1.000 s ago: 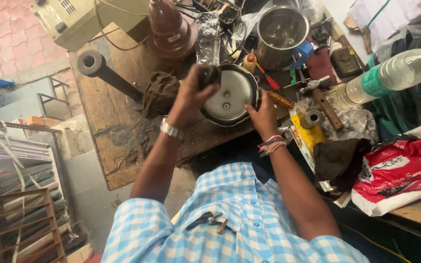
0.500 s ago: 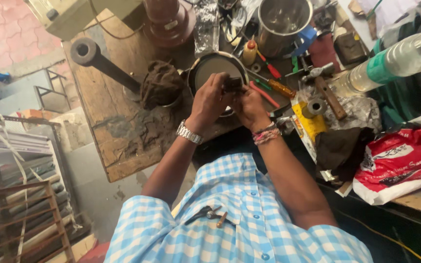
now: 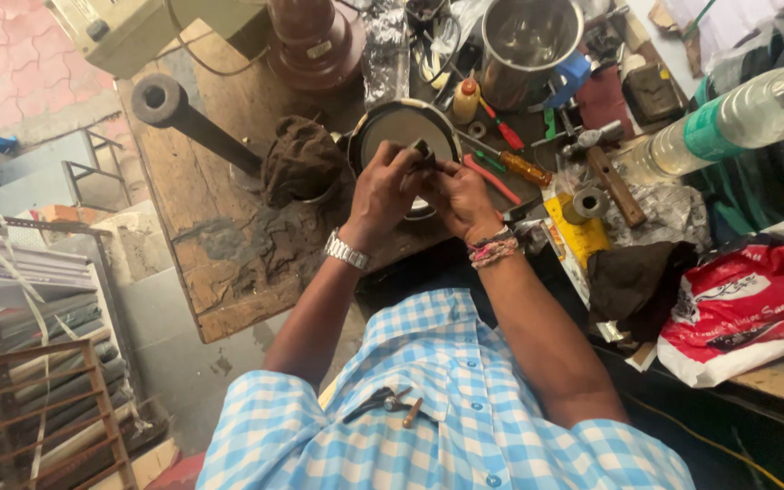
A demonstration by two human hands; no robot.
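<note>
My left hand [image 3: 381, 192], with a metal wristwatch, and my right hand [image 3: 463, 200], with thread bands on the wrist, meet over a round metal lid [image 3: 401, 127] lying on the wooden workbench [image 3: 220, 236]. Both pinch a small dark part [image 3: 425, 154] between the fingertips, just above the lid's near edge. What the part is cannot be made out. A dark rag [image 3: 299, 163] lies just left of the lid.
A steel pot [image 3: 528, 45], a small orange-capped bottle [image 3: 466, 98], screwdrivers [image 3: 510, 163], a hammer [image 3: 605, 172], a plastic water bottle [image 3: 728, 122] and a red-and-white bag [image 3: 755, 290] crowd the right. A brown mixer base [image 3: 315, 41] and a black pipe [image 3: 188, 122] stand at the left.
My hands have come off the lid's rim and drawn together toward me, now pinching a small part between them. The view has shifted closer over the bench.
</note>
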